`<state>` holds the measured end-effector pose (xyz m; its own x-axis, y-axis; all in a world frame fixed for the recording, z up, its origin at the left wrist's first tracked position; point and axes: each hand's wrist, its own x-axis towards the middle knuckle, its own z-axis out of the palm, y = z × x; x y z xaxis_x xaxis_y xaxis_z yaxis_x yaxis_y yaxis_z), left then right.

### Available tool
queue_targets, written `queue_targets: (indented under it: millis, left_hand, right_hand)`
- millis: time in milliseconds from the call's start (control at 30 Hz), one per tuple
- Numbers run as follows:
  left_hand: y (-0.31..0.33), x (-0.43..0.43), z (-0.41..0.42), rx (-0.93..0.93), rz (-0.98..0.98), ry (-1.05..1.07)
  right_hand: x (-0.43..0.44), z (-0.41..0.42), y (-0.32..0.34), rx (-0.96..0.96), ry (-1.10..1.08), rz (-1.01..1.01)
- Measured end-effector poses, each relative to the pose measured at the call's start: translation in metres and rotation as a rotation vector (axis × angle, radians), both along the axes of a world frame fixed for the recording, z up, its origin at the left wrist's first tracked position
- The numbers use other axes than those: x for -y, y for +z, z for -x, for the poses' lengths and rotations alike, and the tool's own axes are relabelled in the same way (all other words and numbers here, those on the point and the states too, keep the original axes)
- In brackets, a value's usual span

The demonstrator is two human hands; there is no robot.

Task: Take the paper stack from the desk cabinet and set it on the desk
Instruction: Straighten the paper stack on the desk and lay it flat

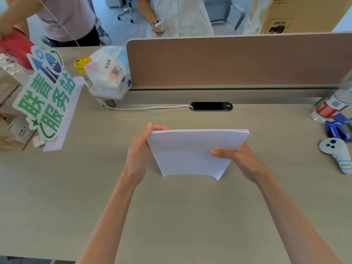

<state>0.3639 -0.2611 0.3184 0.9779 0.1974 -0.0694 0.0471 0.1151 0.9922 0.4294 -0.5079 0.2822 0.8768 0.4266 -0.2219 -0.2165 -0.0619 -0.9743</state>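
A white paper stack (pixel 192 151) is held over the middle of the beige desk (pixel 76 187), tilted with its far edge raised and its near edge bowed close to the desktop. My left hand (pixel 140 153) grips the stack's left edge, thumb at the top corner. Gripping the right edge is my right hand (pixel 240 161), thumb lying on top of the sheets. The desk cabinet is out of view.
A brown divider panel (pixel 238 60) and a black cable port (pixel 211 106) lie behind the stack. A green-lettered sign (pixel 45 100) and a plastic bag (pixel 108 73) stand at the left. A water bottle (pixel 331 105), blue packets (pixel 337 128) and a white controller (pixel 337 151) sit at the right. Two people stand beyond the divider.
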Motion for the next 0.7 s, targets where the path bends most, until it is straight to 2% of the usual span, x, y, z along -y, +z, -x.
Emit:
queue_targets:
  millis: [167,267,433,533,700]
  left_hand:
    - [-0.001,-0.002,-0.002,0.005,-0.032,-0.041]
    - [-0.006,-0.017,-0.003,0.016,-0.112,-0.191]
    - [-0.006,-0.024,-0.013,-0.107,-0.24,-0.419]
    - [-0.008,-0.02,-0.017,-0.219,-0.19,-0.35]
    - [-0.027,-0.024,-0.016,-0.265,-0.147,-0.296]
  right_hand:
    - [0.0,0.002,-0.001,-0.008,-0.013,0.012]
    - [0.008,0.0,0.005,0.003,-0.006,0.026]
    - [0.009,-0.006,0.019,0.06,0.104,0.068]
    - [0.003,-0.005,0.02,0.045,0.06,0.042]
    - [0.008,-0.002,0.002,-0.017,0.036,0.033]
